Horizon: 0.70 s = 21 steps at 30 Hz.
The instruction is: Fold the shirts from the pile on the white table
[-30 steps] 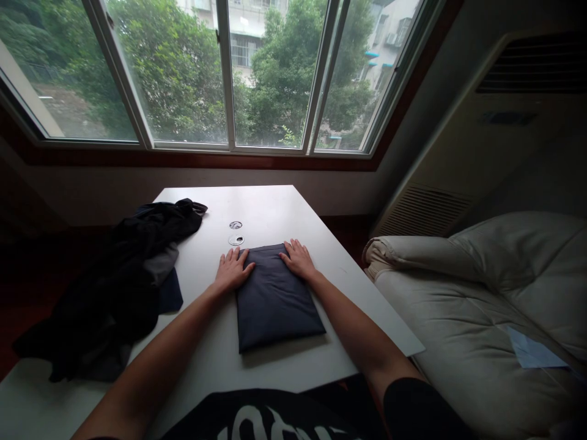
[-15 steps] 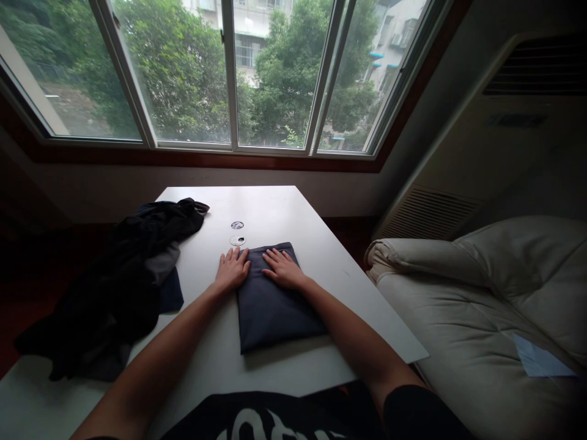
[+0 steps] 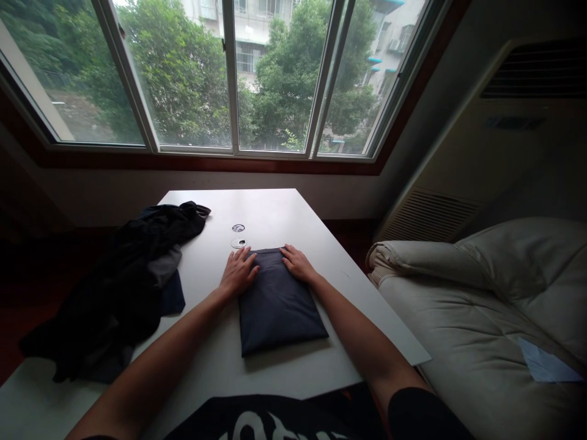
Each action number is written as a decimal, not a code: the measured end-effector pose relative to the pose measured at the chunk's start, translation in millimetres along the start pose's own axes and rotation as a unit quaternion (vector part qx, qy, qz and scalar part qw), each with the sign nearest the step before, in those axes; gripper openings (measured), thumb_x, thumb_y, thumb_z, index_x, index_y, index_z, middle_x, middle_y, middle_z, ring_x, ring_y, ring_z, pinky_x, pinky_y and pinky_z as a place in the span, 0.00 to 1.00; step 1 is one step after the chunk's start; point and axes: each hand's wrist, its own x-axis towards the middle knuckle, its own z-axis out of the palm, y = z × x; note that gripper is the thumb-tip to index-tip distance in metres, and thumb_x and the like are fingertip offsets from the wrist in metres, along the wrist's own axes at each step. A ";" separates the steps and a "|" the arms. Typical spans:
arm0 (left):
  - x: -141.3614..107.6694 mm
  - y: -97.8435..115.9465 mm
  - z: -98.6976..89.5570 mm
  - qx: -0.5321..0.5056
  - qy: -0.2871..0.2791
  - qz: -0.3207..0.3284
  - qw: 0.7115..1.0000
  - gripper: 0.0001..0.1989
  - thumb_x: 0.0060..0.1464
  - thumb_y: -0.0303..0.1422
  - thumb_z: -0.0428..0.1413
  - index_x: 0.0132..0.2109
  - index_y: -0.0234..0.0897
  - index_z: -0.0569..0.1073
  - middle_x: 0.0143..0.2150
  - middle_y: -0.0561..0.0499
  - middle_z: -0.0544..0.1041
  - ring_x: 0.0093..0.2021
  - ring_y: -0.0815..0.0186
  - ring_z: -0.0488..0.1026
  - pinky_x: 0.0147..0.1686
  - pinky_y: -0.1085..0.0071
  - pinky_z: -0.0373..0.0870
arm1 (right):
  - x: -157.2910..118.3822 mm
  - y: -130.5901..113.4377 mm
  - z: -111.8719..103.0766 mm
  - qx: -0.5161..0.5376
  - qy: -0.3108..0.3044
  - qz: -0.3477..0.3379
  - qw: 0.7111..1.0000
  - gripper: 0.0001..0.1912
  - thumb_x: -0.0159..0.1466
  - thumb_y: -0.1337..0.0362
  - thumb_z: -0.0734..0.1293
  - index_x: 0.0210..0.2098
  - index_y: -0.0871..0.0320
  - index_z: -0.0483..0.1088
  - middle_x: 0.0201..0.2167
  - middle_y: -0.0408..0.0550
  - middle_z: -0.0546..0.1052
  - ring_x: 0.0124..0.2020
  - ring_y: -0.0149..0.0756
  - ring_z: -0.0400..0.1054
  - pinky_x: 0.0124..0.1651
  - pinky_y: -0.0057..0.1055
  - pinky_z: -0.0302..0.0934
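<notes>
The left hand [image 3: 238, 272] and right hand [image 3: 298, 264] rest outspread, gripping nothing, on the far corners of the folded cloth [image 3: 282, 311]. Clothes [image 3: 121, 281] lie heaped leftward on the table [image 3: 323, 244].

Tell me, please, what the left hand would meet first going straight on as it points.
Probably the nearer round fitting in the white tabletop, just ahead of the left hand, though depth is unclear.

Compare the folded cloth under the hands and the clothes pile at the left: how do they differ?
The folded cloth is flat and neat, while the clothes pile is crumpled. The folded cloth looks dark grey-blue; the clothes pile, mostly black. The left hand and right hand touch the folded cloth, not the clothes pile. Both fabrics lie on the table.
</notes>
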 end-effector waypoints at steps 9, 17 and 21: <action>-46.3 90.5 -16.8 -0.109 -0.166 0.319 0.927 0.34 0.70 0.54 0.48 0.75 0.45 0.60 0.77 0.42 0.56 0.76 0.47 0.51 0.74 0.42 0.39 | 0.7 16.2 -9.9 0.074 0.024 -0.025 0.997 0.28 0.72 0.57 0.63 0.69 0.52 0.67 0.72 0.51 0.63 0.73 0.44 0.57 0.75 0.46 0.51; -66.0 120.5 -29.2 -0.122 -0.208 0.418 0.876 0.33 0.69 0.52 0.51 0.75 0.47 0.60 0.78 0.43 0.54 0.76 0.45 0.52 0.74 0.41 0.42 | -2.1 12.3 -9.4 0.065 0.040 -0.029 0.997 0.26 0.72 0.57 0.63 0.68 0.52 0.68 0.71 0.51 0.65 0.72 0.45 0.58 0.74 0.45 0.51; -69.4 124.4 -30.5 -0.121 -0.213 0.452 0.857 0.32 0.70 0.48 0.51 0.75 0.46 0.60 0.78 0.44 0.54 0.77 0.47 0.51 0.74 0.43 0.41 | -1.5 12.9 -7.5 0.059 0.042 -0.022 0.997 0.26 0.72 0.57 0.63 0.68 0.53 0.68 0.71 0.52 0.65 0.72 0.45 0.58 0.74 0.45 0.52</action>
